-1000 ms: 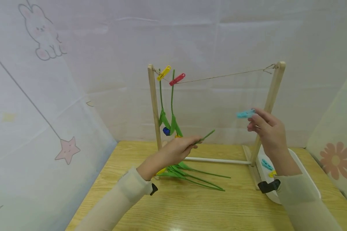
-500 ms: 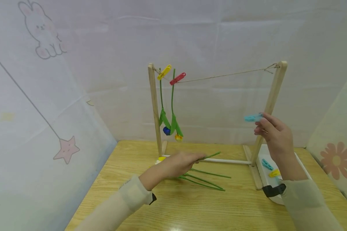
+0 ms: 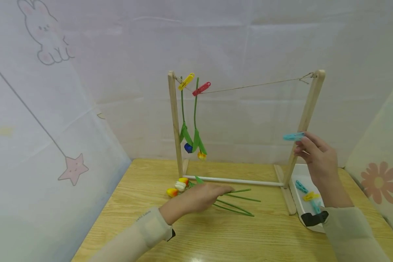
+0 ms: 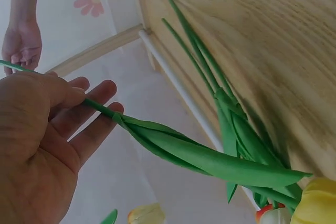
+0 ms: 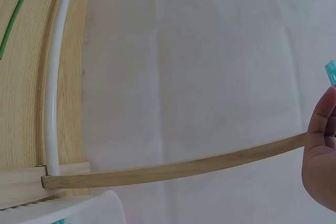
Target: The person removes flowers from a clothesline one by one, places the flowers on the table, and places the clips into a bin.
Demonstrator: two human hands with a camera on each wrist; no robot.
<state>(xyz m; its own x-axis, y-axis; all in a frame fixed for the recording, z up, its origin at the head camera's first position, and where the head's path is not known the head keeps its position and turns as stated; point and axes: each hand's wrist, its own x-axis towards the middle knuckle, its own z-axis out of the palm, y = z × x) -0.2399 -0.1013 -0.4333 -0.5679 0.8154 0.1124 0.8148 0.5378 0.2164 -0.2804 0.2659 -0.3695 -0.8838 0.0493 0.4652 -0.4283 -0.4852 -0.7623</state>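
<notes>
My left hand (image 3: 203,198) pinches the green stem (image 3: 241,190) of an artificial tulip, low over the table. In the left wrist view, that tulip's long leaves (image 4: 210,156) stretch away from the fingers toward a yellow bloom (image 4: 317,203). Several other tulips lie beneath, their stems (image 3: 237,211) pointing right; a white bloom (image 3: 180,186) and an orange-yellow bloom (image 3: 171,192) show at left. Beside the rack's right post, my right hand (image 3: 321,163) holds a light blue clothespin (image 3: 293,137) raised between thumb and fingers. The right wrist view catches only the clothespin's edge.
A wooden rack (image 3: 309,102) carries a string (image 3: 249,86). From its left part hang a blue tulip (image 3: 188,147) under a yellow clothespin (image 3: 186,82) and a yellow-orange tulip (image 3: 201,155) under a red clothespin (image 3: 201,89). A white tray (image 3: 299,170) with clothespins stands at right.
My left hand has come down toward the table with the tulip, uncovering the hanging yellow-orange bloom. The right hand has shifted right and slightly down, keeping the light blue clothespin.
</notes>
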